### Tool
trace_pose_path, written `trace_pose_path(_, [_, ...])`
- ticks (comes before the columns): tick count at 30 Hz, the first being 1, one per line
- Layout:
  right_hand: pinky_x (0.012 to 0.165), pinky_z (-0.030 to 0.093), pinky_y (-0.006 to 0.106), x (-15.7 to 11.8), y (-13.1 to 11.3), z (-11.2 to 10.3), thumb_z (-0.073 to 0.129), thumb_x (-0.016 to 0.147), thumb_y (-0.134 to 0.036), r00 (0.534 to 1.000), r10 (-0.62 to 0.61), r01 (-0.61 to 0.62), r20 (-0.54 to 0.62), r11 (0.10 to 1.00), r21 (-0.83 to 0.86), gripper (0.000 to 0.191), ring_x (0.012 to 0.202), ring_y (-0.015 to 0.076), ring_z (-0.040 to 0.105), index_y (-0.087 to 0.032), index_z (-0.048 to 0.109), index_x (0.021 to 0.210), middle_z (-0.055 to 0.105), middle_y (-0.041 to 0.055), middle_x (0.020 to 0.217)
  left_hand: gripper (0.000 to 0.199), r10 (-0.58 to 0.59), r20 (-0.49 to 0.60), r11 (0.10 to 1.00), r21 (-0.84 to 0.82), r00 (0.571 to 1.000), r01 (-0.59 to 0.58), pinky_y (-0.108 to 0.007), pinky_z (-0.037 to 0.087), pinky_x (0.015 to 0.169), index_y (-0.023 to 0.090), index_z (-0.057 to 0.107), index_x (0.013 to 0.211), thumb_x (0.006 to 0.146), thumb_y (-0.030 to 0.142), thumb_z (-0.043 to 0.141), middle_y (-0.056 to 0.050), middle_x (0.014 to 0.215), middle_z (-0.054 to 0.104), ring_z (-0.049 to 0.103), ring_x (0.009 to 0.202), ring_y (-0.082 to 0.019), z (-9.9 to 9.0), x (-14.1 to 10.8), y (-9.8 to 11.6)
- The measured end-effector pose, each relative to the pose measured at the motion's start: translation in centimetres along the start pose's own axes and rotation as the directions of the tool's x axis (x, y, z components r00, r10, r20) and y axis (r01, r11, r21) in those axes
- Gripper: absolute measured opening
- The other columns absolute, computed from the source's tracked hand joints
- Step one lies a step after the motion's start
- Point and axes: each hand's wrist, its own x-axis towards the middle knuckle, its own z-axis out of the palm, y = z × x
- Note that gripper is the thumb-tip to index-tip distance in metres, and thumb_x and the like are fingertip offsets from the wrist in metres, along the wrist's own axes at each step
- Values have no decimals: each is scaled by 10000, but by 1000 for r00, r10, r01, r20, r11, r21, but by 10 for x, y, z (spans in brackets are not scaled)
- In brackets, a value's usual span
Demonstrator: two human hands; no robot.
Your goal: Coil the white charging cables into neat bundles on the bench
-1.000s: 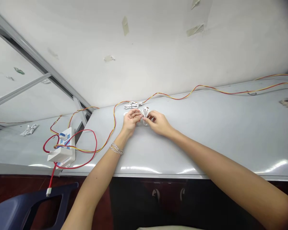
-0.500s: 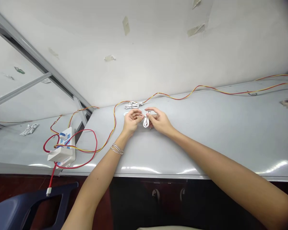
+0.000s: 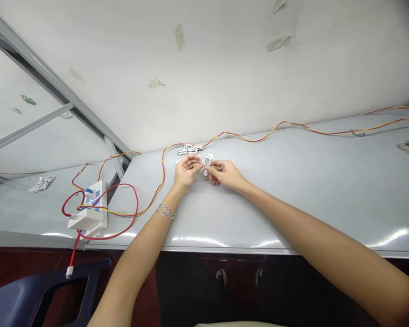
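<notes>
The right hand (image 3: 226,173) is clamped on a coiled white cable (image 3: 209,159), thumb and fingers pinching its waist, so that rounded loops stand out beyond the fingertips and a pale, plug-like end (image 3: 206,174) points back below them. Just beside it, the left hand (image 3: 187,170) has thumb and forefinger brought close together at a thin dark tie (image 3: 204,166) at the coil's middle; whether they grip its end is too small to tell. For work this fine, the right pinch is probably best kept firm but not crushing, with the loops gathered evenly, while the left fingertips work the tie close in against the cable; a loose waist would likely let the springy loops fan out, and a hard pull could kink them. The cable looks smooth, matt and plastic-sheathed, the tie thin and wiry. Beyond the left hand lies a second white cable bundle (image 3: 190,150), its long flat loops cinched by a dark band, and near it passes a twisted red-and-yellow wire (image 3: 247,140) that waves along the foot of the wall. Under both hands spreads a glossy grey tabletop (image 3: 276,204), hard and slick, so a bundle should slide easily on it. Well to the left hand's left sits a boxy white power strip (image 3: 102,200) ringed by a glossy red cable (image 3: 137,202).
</notes>
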Motion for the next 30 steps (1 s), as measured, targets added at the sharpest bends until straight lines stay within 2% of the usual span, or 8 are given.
trace_pose_path(3, [464,394,234,-1,0,-1,631,831,-607,1000,-27,28,16,999,-36,471,456,99,508,-175,560,657,567,-7,532,395,7,3,1000,-4,1000,-7,-239,492,684,166,614,850,562,240,874,-23,812,637,615,765,-130,0,1,-1])
trace_pose_path(9, [469,362,234,1,2,-2,531,841,-705,999,-23,25,25,996,-86,600,441,95,462,-177,534,557,543,2,481,396,4,21,1000,-8,1000,-4,-237,490,675,171,600,857,579,244,872,-17,816,623,601,765,-124,0,1,-1])
trace_pose_path(14, [461,363,228,0,1,-1,524,843,-714,1000,-16,16,3,998,-58,596,448,95,462,-172,571,600,543,-1,501,380,-13,18,1000,-9,1000,13,-233,463,624,170,613,875,603,259,864,-17,811,639,593,723,-117,1,0,0])
trace_pose_path(18, [452,361,222,0,1,0,529,845,-709,999,-29,28,-19,999,-22,578,453,92,456,-172,574,636,515,-17,516,362,-34,34,999,-18,999,34,-276,464,623,151,643,962,694,324,813,-26,764,665,582,614,-117,0,0,0])
trace_pose_path(22, [433,357,221,2,2,1,535,862,-687,999,-5,6,-45,1000,21,560,446,95,450,-182,545,622,499,-15,503,320,-55,30,998,-4,998,55,-283,478,620,147,662,984,727,313,756,-49,819,685,606,629,-131,-1,1,-3])
trace_pose_path(25, [420,338,224,3,1,1,546,879,-655,998,43,-39,-45,996,77,542,428,97,440,-190,515,602,483,-17,484,361,36,64,990,136,997,-45,-263,481,629,167,682,1043,704,255,767,-68,946,679,617,729,-139,-1,-1,-2])
trace_pose_path(28, [406,324,221,3,-2,-1,575,872,-647,994,102,-96,-34,986,137,538,412,96,440,-185,522,602,482,-19,481,395,150,183,923,327,972,-204,-263,494,664,203,712,1121,731,245,763,-102,1138,641,617,822,-147,0,-3,-2])
trace_pose_path(30, [407,340,226,3,-4,-2,576,869,-660,991,128,-118,-41,975,187,551,411,98,450,-177,537,606,494,-10,488,317,200,203,871,412,959,-269,-270,507,688,212,750,1069,756,266,754,-115,1161,624,623,904,-175,0,-3,-2])
